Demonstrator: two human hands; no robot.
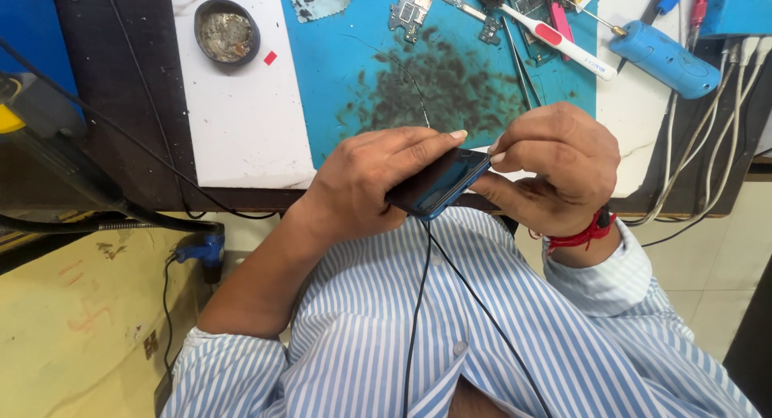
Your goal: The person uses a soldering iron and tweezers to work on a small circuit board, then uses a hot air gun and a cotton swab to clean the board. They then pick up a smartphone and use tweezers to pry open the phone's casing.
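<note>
A dark blue smartphone [441,183] is held edge-on just in front of the table's near edge, above my striped shirt. My left hand [371,181] wraps around its left side, fingers lying across the top. My right hand [549,170] pinches the phone's right end, thumbnail at its upper corner. A red thread bracelet [585,234] circles my right wrist.
A stained blue work mat [362,72] covers the table. On it lie a circuit board [414,6], a white and pink toothbrush [555,36] and tweezers [521,68]. A blue handheld tool [666,58] and white cables [716,145] sit right. A round tin [227,32] stands left.
</note>
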